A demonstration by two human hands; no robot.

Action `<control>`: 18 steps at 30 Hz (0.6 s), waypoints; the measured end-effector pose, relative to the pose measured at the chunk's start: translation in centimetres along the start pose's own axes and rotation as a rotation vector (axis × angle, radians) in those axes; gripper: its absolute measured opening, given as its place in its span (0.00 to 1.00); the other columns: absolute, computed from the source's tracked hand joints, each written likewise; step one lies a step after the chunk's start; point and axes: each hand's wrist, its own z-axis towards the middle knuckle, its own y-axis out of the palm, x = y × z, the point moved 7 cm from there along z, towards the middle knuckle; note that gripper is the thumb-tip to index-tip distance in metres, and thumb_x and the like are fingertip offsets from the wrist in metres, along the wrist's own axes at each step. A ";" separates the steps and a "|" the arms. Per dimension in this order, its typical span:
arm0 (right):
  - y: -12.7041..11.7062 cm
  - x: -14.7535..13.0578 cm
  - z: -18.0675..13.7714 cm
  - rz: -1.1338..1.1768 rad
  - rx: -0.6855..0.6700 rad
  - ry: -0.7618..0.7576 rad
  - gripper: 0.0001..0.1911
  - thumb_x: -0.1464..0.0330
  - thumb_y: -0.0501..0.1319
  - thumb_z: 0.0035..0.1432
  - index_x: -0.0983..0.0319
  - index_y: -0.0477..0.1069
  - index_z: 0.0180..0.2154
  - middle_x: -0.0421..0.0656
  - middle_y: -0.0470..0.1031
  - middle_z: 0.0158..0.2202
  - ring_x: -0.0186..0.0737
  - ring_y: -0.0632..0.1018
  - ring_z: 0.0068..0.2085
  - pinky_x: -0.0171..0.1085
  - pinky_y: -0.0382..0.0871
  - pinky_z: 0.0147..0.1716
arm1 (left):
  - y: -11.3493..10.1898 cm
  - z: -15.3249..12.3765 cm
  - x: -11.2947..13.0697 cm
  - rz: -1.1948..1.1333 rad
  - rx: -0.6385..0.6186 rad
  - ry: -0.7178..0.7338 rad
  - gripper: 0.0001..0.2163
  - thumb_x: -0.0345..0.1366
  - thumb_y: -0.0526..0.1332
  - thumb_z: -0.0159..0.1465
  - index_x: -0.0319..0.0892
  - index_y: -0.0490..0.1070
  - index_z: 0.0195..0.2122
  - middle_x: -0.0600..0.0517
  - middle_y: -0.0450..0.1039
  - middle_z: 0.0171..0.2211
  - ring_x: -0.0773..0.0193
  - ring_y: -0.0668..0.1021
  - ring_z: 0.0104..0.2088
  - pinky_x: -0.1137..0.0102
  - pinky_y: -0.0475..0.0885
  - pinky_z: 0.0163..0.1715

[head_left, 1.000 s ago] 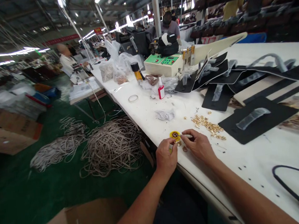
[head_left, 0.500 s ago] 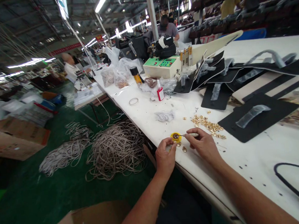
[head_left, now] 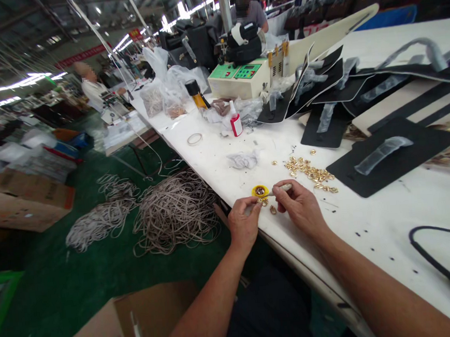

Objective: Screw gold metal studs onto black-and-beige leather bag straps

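My left hand point(head_left: 245, 223) is at the table's near edge, thumb and forefinger pinching a small gold metal fitting point(head_left: 259, 200). My right hand point(head_left: 298, 205) grips a slim screwdriver point(head_left: 284, 187) by its pale handle, the thin shaft pointing left to the fitting in my left fingers. Just beyond the fingertips sits a round yellow dish point(head_left: 254, 191) with small dark and shiny pieces in it; they are too small to name. A loose gold fitting point(head_left: 273, 210) lies between my hands. A spread of gold fittings point(head_left: 306, 170) lies beyond my right hand.
Black panels with wrapped handles point(head_left: 398, 149) lie on the right of the white table point(head_left: 414, 200). A red bottle point(head_left: 236, 122), crumpled plastic point(head_left: 243, 160) and a green-topped machine point(head_left: 237, 76) stand farther back. Cord piles point(head_left: 176, 214) and an open carton point(head_left: 143, 320) are at floor level left.
The screwdriver's tip has come out of the yellow dish, toward me, to the fitting in my left fingers. The camera view has tilted down slightly.
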 end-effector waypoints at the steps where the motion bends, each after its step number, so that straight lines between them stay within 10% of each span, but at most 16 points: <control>1: 0.0 0.0 0.0 -0.003 0.000 -0.003 0.18 0.52 0.63 0.63 0.61 0.73 0.40 0.36 0.72 0.23 0.34 0.74 0.23 0.33 0.68 0.23 | 0.0 0.0 0.0 0.000 0.001 0.002 0.05 0.37 0.68 0.62 0.46 0.80 0.39 0.52 0.82 0.38 0.62 0.82 0.40 0.67 0.75 0.47; 18: 0.3 0.6 0.2 -0.088 -0.038 -0.025 0.17 0.52 0.62 0.63 0.60 0.74 0.40 0.37 0.74 0.21 0.36 0.75 0.23 0.34 0.68 0.26 | 0.3 -0.2 0.6 -0.014 -0.026 0.082 0.06 0.35 0.65 0.65 0.47 0.80 0.41 0.52 0.81 0.40 0.62 0.81 0.42 0.65 0.76 0.48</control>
